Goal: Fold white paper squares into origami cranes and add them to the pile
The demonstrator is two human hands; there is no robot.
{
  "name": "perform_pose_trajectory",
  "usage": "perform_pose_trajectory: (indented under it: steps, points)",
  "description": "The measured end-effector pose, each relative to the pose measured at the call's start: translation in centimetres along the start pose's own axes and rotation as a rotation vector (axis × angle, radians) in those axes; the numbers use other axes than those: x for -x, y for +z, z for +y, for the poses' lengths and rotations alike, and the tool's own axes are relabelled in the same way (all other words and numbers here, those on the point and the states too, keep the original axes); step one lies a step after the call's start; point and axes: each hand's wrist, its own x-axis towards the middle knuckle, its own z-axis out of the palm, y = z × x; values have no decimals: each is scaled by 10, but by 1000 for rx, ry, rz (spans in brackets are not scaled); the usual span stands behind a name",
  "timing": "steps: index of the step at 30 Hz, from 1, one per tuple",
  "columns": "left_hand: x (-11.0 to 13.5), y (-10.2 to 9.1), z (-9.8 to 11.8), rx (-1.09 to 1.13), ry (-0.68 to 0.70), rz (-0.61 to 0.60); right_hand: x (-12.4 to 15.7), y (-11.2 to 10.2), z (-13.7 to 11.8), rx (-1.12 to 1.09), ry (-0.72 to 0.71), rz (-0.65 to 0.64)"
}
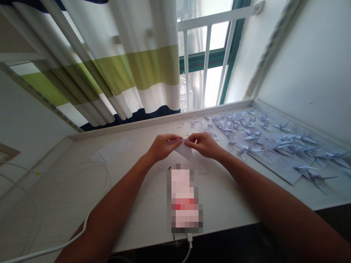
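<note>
My left hand (161, 147) and my right hand (204, 145) meet over the middle of the light wooden desk (68, 197). Both pinch a small piece of pale folded paper (183, 149) between fingers and thumbs, holding it just above the desk top. The paper's lower point hangs toward a phone (186, 197) lying flat in front of me, its screen blurred out. My forearms reach in from the bottom of the view.
Several pale lilac paper cranes (246, 128) lie spread over the right side, some on a printed sheet (274, 160). Paper slips (113, 149) lie at the left. A white cable (90, 215) loops across the left; another plugs into the phone. Curtain and barred window stand behind.
</note>
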Motion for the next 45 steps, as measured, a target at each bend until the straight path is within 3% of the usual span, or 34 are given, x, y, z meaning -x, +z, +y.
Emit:
perform_pose_trajectory:
  steps: [5, 8, 9, 11, 14, 16, 18, 22, 25, 30, 35, 42, 45]
  points:
    - [-3, 1, -3, -227, 49, 250, -3, 4, 4, -216, 151, 146]
    - [-3, 8, -8, -72, -172, 347, -5, 5, 4, -423, 242, 243]
    - [-4, 11, -10, 69, -272, 320, -5, 6, 3, -503, 265, 247]
    - [-4, 17, -14, 389, -379, 143, -5, 7, 0, -617, 296, 213]
    - [-3, 19, -21, 602, -423, 100, -3, 8, -1, -575, 315, 157]
    - [-2, 17, -24, 605, -453, 106, -3, 8, 0, -464, 318, 159]
    - [0, 13, -26, 579, -467, 33, -4, 7, 4, -394, 339, 166]
    - [2, 5, -22, 565, -433, -148, -6, 2, 12, -470, 393, 178]
    - [1, 0, -18, 561, -401, -249, -8, -2, 13, -471, 332, 172]
    - [-3, -8, -20, 399, -397, -53, -7, -6, 7, -331, 296, 166]
    - [-4, -14, -25, 339, -385, -18, -8, -8, 8, -294, 303, 191]
    - [2, -8, -6, 275, -351, -418, -7, -1, 13, -359, 212, 327]
    - [5, -2, -1, 294, -322, -459, -8, 3, 14, -341, 182, 346]
